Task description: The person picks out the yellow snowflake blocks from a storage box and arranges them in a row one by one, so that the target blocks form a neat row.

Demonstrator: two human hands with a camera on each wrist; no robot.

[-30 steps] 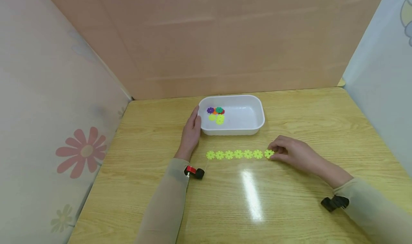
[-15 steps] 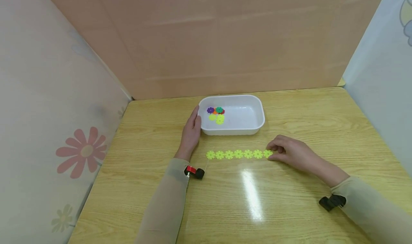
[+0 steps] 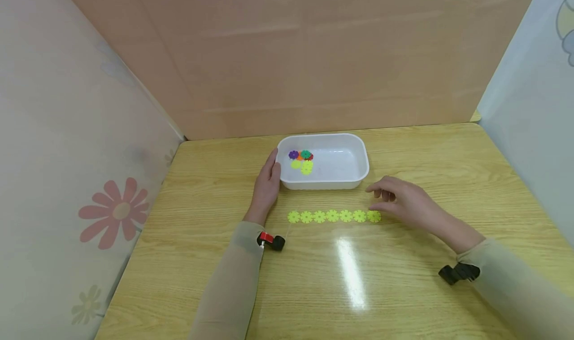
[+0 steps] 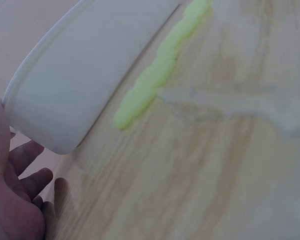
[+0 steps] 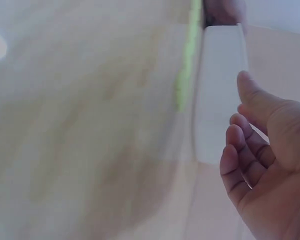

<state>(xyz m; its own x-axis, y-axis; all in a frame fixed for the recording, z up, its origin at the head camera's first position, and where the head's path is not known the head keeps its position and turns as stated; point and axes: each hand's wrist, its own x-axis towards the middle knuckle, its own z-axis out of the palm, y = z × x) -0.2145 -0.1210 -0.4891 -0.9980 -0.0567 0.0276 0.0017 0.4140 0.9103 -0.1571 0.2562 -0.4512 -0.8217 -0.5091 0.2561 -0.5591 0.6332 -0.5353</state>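
Observation:
Several yellow-green flower-shaped discs lie in a straight row on the table, in front of a white plastic tray. My right hand hovers over the row's right end, thumb and fingers apart with nothing between them. Its thumb tip is close to the last disc; whether they touch I cannot tell. My left hand rests against the tray's left end, its fingers lying along the outer wall. In the left wrist view, some of those fingers show below the tray's corner.
Inside the tray, at its left, lie a purple disc, a green disc, bits of orange and red, and several yellow ones. A tan panel stands behind the wooden table. Light walls flank both sides.
My right hand pushed the last disc left toward the row, then let go of it and rose slightly away. The left hand and tray have stayed put.

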